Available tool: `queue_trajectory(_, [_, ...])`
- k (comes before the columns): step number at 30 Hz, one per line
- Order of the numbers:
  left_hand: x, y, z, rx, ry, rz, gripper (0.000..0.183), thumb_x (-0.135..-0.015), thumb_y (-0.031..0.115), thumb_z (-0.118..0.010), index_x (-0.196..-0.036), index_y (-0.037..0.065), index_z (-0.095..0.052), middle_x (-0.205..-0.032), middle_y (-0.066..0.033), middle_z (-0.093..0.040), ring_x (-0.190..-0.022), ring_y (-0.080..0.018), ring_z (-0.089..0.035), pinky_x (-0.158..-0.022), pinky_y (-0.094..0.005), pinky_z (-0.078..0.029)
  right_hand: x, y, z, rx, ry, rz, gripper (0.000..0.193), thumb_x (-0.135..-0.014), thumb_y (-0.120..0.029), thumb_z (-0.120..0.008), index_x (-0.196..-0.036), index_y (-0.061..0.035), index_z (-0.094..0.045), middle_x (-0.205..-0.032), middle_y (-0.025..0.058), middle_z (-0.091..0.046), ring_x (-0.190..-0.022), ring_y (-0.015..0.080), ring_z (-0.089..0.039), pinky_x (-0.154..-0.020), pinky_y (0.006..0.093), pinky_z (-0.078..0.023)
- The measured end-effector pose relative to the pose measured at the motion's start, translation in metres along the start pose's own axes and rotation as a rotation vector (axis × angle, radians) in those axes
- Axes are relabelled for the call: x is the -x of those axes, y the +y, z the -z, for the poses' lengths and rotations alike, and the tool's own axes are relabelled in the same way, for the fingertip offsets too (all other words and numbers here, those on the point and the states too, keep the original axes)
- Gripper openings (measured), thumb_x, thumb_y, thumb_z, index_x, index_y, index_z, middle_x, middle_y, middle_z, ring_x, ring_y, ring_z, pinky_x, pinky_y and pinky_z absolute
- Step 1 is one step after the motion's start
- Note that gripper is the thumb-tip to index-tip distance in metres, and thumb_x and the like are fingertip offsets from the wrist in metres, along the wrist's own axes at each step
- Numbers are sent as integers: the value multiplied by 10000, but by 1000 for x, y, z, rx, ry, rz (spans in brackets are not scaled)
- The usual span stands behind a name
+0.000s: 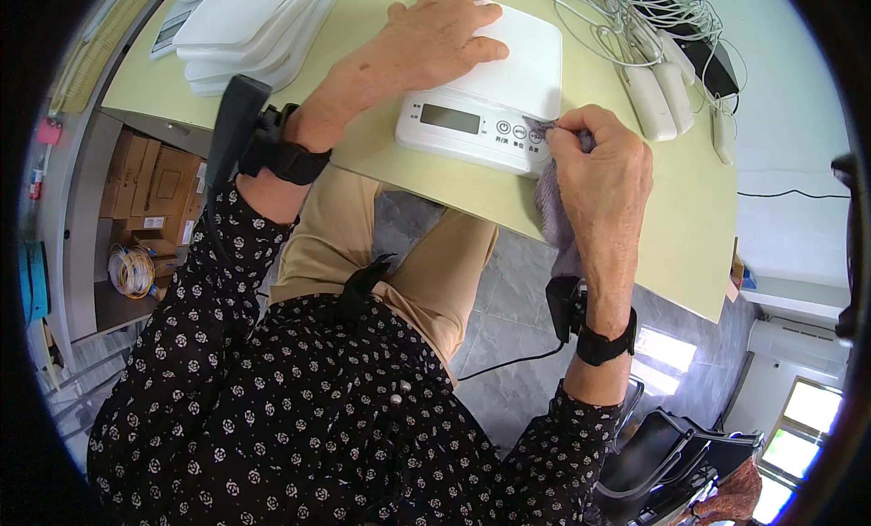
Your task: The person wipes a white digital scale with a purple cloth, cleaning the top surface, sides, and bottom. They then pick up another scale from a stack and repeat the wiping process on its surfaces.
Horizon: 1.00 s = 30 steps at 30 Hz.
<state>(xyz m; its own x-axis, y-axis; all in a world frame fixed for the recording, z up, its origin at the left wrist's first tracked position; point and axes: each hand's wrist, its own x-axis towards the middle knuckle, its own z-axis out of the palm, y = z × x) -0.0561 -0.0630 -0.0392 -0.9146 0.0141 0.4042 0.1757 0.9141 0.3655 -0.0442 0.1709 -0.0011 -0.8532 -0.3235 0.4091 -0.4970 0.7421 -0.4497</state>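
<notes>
A white digital kitchen scale lies on the table, its small display and round buttons facing me. My left hand rests on the left part of its weighing plate, fingers spread and slightly bent, with the thumb flat on the plate. At the scale's right front corner my right hand pinches a greyish-purple cloth. A tip of the cloth touches the panel beside the rightmost button. The rest of it hangs down over the table's front edge, partly behind my hand and wrist.
Several white scales are stacked at the left of the pale green table. Tangled white cables and long white devices lie at the back right. Below left, a shelf holds cardboard boxes and coiled cable.
</notes>
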Motion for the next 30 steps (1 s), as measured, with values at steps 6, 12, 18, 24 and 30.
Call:
queue_trajectory(6, [30,-9,38,85,-217,-40,795,-840,412,-772,-1497,49,-511,-1605,-235,-336,-1461,-393,-330,-1195,-429,-315,-15,8,2,68,-22,-26,79,-815,-109,-674,-798,-64,-737,-820,161,-721,-762,385,-690,-703,465,-540])
queue_trajectory(12, [56,-5,59,75,-286,-172,978,-678,302,-856,-1555,122,-464,-1627,-228,-286,-1469,-392,-304,-1224,-435,-297,-16,8,0,170,0,23,126,-822,-123,-681,-883,-53,-767,-802,107,-726,-723,285,-681,-738,371,-531])
queue_trajectory(18, [72,18,49,57,-171,-71,1004,-617,253,-905,-1530,136,-503,-1590,-208,-331,-1405,-408,-370,-1177,-457,-356,-8,3,3,234,-10,24,104,-832,-99,-661,-836,-42,-748,-838,109,-684,-799,331,-666,-743,429,-521])
queue_trajectory(24, [80,42,32,-34,9,-77,945,-603,322,-929,-1445,86,-569,-1470,-224,-409,-1285,-414,-435,-1086,-474,-403,2,-3,6,65,-44,6,118,-847,-87,-670,-869,-6,-752,-838,129,-647,-842,332,-640,-759,428,-509])
queue_trajectory(30, [84,58,27,-76,48,-54,945,-607,403,-927,-1419,65,-584,-1432,-232,-407,-1234,-406,-433,-1043,-500,-364,6,-4,17,-210,-191,-126,112,-827,-35,-699,-908,29,-744,-885,141,-677,-839,304,-642,-762,386,-501])
